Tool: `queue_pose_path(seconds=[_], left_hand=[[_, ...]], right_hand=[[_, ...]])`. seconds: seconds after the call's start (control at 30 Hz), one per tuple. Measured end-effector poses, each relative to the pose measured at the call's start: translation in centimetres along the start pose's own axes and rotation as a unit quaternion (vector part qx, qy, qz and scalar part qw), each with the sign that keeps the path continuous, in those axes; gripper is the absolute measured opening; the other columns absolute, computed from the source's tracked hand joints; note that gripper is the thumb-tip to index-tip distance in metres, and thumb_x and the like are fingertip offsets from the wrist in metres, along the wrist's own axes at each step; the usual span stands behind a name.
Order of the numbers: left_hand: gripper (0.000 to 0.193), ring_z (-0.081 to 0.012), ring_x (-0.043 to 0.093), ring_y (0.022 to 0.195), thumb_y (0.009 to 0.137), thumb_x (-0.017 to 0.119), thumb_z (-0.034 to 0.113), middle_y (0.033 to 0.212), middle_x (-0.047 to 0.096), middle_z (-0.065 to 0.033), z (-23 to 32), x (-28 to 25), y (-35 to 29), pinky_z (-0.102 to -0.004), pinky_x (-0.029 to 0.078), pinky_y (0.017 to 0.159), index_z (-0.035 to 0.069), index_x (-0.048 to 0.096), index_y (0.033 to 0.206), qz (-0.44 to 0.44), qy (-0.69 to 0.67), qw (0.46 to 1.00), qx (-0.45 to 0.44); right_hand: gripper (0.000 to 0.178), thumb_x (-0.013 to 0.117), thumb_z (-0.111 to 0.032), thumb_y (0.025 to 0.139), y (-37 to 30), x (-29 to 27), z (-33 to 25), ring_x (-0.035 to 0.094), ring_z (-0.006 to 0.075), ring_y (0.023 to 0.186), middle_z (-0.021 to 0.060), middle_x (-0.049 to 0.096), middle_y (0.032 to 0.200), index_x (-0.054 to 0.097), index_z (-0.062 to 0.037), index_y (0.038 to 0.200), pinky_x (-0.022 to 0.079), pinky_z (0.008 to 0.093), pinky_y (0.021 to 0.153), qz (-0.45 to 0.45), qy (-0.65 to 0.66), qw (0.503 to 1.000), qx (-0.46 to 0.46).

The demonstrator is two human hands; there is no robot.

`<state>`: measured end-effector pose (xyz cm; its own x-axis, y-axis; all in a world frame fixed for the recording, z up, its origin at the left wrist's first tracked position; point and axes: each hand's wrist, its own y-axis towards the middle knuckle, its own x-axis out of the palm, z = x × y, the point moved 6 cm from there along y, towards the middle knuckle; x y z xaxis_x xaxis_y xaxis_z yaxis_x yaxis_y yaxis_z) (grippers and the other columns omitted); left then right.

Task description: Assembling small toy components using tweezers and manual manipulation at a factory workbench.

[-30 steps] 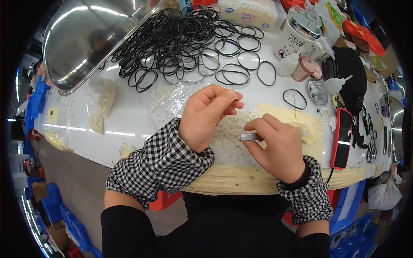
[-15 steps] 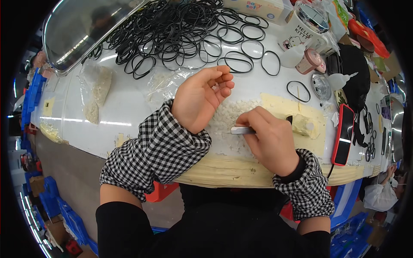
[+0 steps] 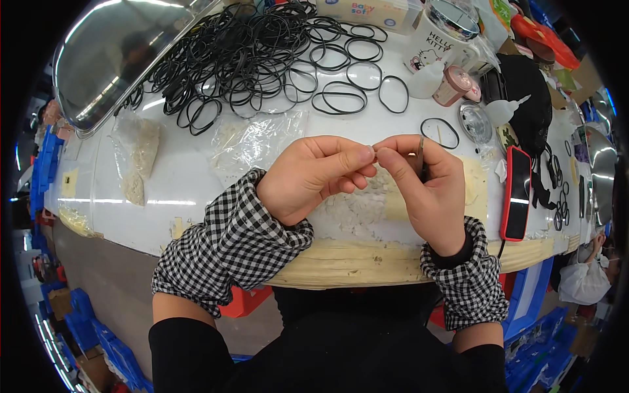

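Two hands meet over the near middle of the white table [image 3: 196,190], fingertips touching each other. Pinched between them is something very small, too small to make out; it sits right where the left hand's [image 3: 314,177] thumb and forefinger press against the right hand's [image 3: 426,183] forefinger tip. The left hand is nearly closed, with the other fingers curled under the palm. The right hand is also closed to a narrow pinch, and a thin dark tool [image 3: 420,157] stands upright in it, gripped against the palm side of the fingers, just right of the pinch. Both wrists wear black-and-white checked sleeve covers and hover above a patch of clear wrinkled film [image 3: 354,213] taped on the table's near edge.

Far of the hands, a crumpled clear plastic bag [image 3: 259,141] lies on the table, close to the left hand. Beyond it spreads a big heap of black rubber rings [image 3: 249,52], with a few single rings lying apart on the right, the nearest one [image 3: 439,132] just far-right of the right hand. A red phone [image 3: 517,193] lies to the right, well apart from the hands.
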<state>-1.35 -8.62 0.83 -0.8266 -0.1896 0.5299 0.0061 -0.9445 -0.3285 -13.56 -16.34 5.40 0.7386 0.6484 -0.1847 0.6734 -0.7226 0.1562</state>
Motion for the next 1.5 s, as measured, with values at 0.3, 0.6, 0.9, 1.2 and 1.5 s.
queue_pose_path(seconds=[0.3, 0.6, 0.9, 1.2, 1.5], left_hand=[[0.019, -0.0056, 0.057, 0.074, 0.094, 0.055, 0.017, 0.087, 0.064, -0.0021, 0.0, 0.1, 0.1, -0.0167, 0.048, 0.067, 0.001, 0.062, 0.101, -0.029, -0.046, 0.998, -0.009], [0.014, -0.0068, 0.06, 0.076, 0.093, 0.056, 0.015, 0.089, 0.064, -0.0044, 0.4, 0.3, -0.1, -0.017, 0.049, 0.069, 0.003, 0.061, 0.098, -0.026, -0.037, 0.999, 0.021], [0.019, -0.008, 0.062, 0.076, 0.089, 0.061, 0.01, 0.089, 0.066, -0.006, 0.4, 0.1, -0.2, -0.0184, 0.051, 0.069, 0.0, 0.062, 0.105, 0.024, -0.012, 0.999, 0.024], [0.016, -0.0066, 0.059, 0.072, 0.091, 0.059, 0.013, 0.084, 0.063, -0.0027, 0.4, 0.2, -0.2, -0.0182, 0.05, 0.067, 0.001, 0.061, 0.101, 0.018, 0.018, 0.999, 0.041], [0.014, -0.0028, 0.048, 0.067, 0.095, 0.054, 0.017, 0.079, 0.056, 0.001, 0.7, 0.6, 0.0, -0.0153, 0.037, 0.058, 0.004, 0.055, 0.101, -0.045, 0.004, 0.997, 0.057]], right_hand=[[0.012, 0.064, -0.004, 0.085, -0.1, 0.1, -0.2, 0.045, 0.0011, 0.059, -0.0011, 0.06, 0.07, 0.067, 0.0032, 0.094, 0.034, 0.0169, 0.053, 0.012, -0.001, 1.0, -0.024], [0.016, 0.063, -0.008, 0.087, 0.1, -0.2, 0.6, 0.034, -0.0011, 0.056, -0.008, 0.052, 0.065, 0.066, 0.001, 0.1, 0.027, 0.0165, 0.05, 0.012, 0.056, 0.998, 0.02], [0.023, 0.064, -0.005, 0.084, 0.0, -0.4, 0.0, 0.032, -0.0024, 0.053, -0.0051, 0.059, 0.073, 0.06, -0.0019, 0.106, 0.023, 0.016, 0.046, 0.037, -0.004, 0.999, -0.025], [0.023, 0.066, 0.0, 0.08, -0.6, -0.1, -1.6, 0.039, -0.0018, 0.053, -0.0022, 0.062, 0.075, 0.059, -0.0036, 0.102, 0.027, 0.0162, 0.044, 0.066, -0.121, 0.985, -0.1], [0.024, 0.071, -0.016, 0.08, -0.6, -0.9, -2.5, 0.048, 0.0055, 0.057, 0.0022, 0.059, 0.073, 0.059, -0.0006, 0.095, 0.035, 0.0198, 0.047, -0.002, -0.121, 0.987, -0.106]])
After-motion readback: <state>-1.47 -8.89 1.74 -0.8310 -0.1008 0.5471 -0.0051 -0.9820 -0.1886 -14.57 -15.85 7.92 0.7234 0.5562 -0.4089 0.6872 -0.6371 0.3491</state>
